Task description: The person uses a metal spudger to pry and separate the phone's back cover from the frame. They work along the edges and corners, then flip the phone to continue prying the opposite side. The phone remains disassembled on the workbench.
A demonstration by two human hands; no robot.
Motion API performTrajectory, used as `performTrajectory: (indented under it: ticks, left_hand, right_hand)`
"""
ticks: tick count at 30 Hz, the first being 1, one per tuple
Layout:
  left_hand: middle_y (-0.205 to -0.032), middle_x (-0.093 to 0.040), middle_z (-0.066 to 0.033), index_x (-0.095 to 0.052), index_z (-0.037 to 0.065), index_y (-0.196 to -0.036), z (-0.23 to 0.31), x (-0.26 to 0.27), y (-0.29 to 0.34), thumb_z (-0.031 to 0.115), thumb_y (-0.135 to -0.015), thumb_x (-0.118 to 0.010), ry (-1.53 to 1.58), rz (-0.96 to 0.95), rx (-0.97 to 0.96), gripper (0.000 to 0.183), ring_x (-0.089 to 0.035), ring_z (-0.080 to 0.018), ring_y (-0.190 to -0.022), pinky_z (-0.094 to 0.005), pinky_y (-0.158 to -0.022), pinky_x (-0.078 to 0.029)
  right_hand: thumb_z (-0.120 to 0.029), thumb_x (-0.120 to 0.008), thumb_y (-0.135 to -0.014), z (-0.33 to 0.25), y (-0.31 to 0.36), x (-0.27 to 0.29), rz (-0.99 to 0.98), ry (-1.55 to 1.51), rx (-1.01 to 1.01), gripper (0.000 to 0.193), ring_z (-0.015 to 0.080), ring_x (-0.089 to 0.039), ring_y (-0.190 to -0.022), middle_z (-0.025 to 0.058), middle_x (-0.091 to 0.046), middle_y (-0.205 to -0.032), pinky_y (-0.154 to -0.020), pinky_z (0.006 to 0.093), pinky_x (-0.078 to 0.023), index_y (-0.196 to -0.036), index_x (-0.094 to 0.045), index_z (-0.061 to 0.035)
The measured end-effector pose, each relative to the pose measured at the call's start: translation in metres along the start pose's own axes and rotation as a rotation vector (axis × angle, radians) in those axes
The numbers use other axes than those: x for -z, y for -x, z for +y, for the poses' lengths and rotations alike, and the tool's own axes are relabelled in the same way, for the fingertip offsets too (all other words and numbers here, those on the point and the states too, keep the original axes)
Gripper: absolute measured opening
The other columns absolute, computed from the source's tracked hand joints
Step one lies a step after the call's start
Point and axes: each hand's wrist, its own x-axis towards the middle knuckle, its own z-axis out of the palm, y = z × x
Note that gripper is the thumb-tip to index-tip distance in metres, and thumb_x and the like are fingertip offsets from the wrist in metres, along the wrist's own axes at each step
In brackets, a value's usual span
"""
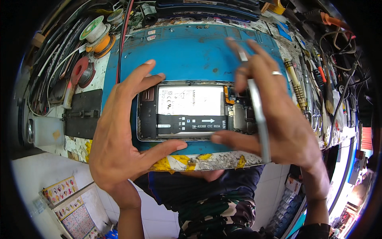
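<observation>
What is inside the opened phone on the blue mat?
The opened phone shows a white battery, a black flex strip crossing below it, and boards at the right end, partly covered by the right hand holding tweezers. The left hand hides the left edge.

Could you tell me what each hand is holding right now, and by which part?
Left hand grips the opened phone by its left end. Right hand steadies its right end and holds metal tweezers near their upper part.
</observation>
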Motion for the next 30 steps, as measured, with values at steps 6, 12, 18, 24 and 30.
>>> performTrajectory:
  ticks: [6, 12, 18, 24, 30]
  left_hand:
    - [-0.136, -0.064, -0.024, -0.036, -0.002, -0.155, 0.0, 0.0, 0.0, 0.039, -0.062, -0.096, 0.006, 0.009, -0.007, 0.118, -0.06, -0.0318, -0.128, -0.0431, -0.114, -0.04]
    - [-0.136, -0.064, -0.0231, -0.038, -0.002, -0.154, 0.001, -0.001, 0.0, 0.039, -0.062, -0.096, 0.002, 0.019, -0.023, 0.116, -0.06, -0.0318, -0.129, -0.0433, -0.114, -0.041]
    - [-0.135, -0.064, -0.0223, -0.039, 0.0, -0.154, 0.001, 0.0, 0.0, 0.039, -0.061, -0.096, -0.019, 0.007, -0.024, 0.116, -0.06, -0.032, -0.128, -0.0435, -0.114, -0.041]
    - [-0.134, -0.065, -0.0215, -0.041, 0.0, -0.153, 0.003, -0.001, 0.0, 0.04, -0.06, -0.097, -0.009, 0.024, 0.002, 0.116, -0.061, -0.0323, -0.128, -0.0437, -0.114, -0.041]
    - [-0.143, -0.059, -0.0222, -0.049, 0.0, -0.147, -0.001, 0.01, -0.002, 0.043, -0.062, -0.094, -0.005, -0.077, -0.229, 0.105, -0.056, -0.0367, -0.132, -0.0452, -0.113, -0.04]
  right_hand:
    - [-0.027, -0.093, -0.071, -0.003, -0.001, 0.003, 0.012, -0.026, -0.079, 0.068, 0.049, -0.025, -0.152, 0.0263, -0.054, -0.126, -0.126, 0.0632, -0.013, -0.113, -0.045, -0.0023]
    - [-0.027, -0.093, -0.072, -0.008, -0.004, -0.01, 0.084, -0.014, -0.045, 0.068, 0.0478, -0.024, -0.153, 0.0231, -0.054, -0.121, -0.126, 0.062, -0.015, -0.112, -0.044, -0.0017]
    - [-0.025, -0.094, -0.07, -0.01, -0.003, -0.001, 0.064, 0.022, -0.171, 0.069, 0.0475, -0.022, -0.154, 0.0237, -0.054, -0.123, -0.126, 0.0622, -0.014, -0.111, -0.044, -0.0015]
    - [-0.027, -0.094, -0.07, -0.012, -0.005, -0.01, 0.037, -0.015, -0.091, 0.071, 0.0482, -0.022, -0.154, 0.0256, -0.053, -0.125, -0.126, 0.0621, -0.014, -0.112, -0.044, -0.001]
    - [-0.029, -0.094, -0.071, -0.01, -0.01, -0.003, 0.041, 0.003, -0.034, 0.071, 0.0503, -0.028, -0.151, 0.025, -0.053, -0.119, -0.126, 0.0627, -0.014, -0.113, -0.046, 0.0019]
